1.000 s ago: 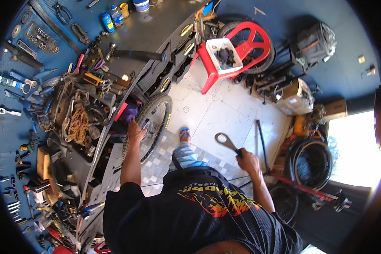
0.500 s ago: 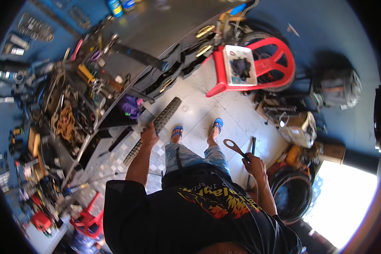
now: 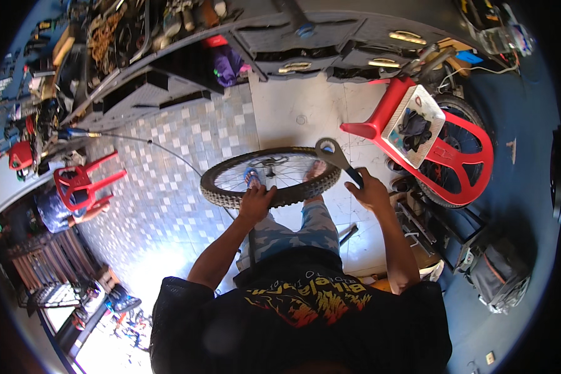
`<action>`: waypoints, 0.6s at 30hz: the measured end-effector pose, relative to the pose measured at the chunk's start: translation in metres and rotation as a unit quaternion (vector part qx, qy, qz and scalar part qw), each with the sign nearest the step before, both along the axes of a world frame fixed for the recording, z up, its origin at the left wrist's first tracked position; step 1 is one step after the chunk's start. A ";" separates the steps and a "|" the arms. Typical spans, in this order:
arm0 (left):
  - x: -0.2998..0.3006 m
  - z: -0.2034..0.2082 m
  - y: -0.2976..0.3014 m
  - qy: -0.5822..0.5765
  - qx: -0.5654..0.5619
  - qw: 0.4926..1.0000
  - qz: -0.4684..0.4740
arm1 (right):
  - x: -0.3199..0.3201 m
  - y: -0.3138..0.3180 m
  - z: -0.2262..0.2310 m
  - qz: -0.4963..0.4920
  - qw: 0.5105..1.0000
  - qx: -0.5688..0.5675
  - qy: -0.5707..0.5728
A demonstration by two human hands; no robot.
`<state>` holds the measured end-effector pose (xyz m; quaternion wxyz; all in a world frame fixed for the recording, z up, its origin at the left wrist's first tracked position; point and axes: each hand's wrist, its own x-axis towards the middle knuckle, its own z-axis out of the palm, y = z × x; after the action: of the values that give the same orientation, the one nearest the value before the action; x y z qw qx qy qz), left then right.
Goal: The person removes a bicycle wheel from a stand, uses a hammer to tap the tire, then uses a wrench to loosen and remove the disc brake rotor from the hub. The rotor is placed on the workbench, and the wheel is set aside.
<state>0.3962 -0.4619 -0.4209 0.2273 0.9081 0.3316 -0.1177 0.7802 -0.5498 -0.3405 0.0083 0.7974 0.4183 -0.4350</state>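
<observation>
In front of my legs is a bicycle wheel [image 3: 225, 198] with a knobby black tyre, thin spokes and a disc at the hub. It leans so that I see it as a flattened oval, with my feet partly showing through the spokes. My left hand [image 3: 257, 202] is closed over the tyre's near edge. In my right hand [image 3: 370, 192] is a large ring spanner [image 3: 339, 161] with a dark grip. Its ring end overlaps the right side of the wheel from my viewpoint; whether they touch, I cannot tell.
A red plastic chair [image 3: 380, 118] at right carries a white basket [image 3: 391, 142] of dark items. Behind it leans another wheel [image 3: 474, 113]. A tool-laden bench with drawers [image 3: 274, 38] runs along the far side. At left, a person's arm [image 3: 93, 214] shows beside another red chair [image 3: 75, 187].
My view has turned left. The wheel, earlier seen edge-on at my left, is now in front of me, tilted. The spanner has come beside it, still in my right hand.
</observation>
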 end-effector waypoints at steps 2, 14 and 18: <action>-0.004 -0.008 -0.034 -0.017 -0.030 0.999 0.012 | -0.016 0.012 -0.023 0.030 0.999 0.033 0.006; -0.044 -0.003 -0.151 -0.026 -0.220 0.963 0.151 | -0.148 0.018 -0.212 0.222 0.973 0.035 0.055; -0.049 -0.009 -0.145 -0.055 -0.305 0.937 0.159 | -0.158 0.017 -0.251 0.273 0.958 -0.051 0.078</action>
<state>0.3474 -0.6069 -0.4302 0.5269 0.7357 0.4067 -0.1254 0.6218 -0.5332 -0.5917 0.1347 0.6151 0.5964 -0.4978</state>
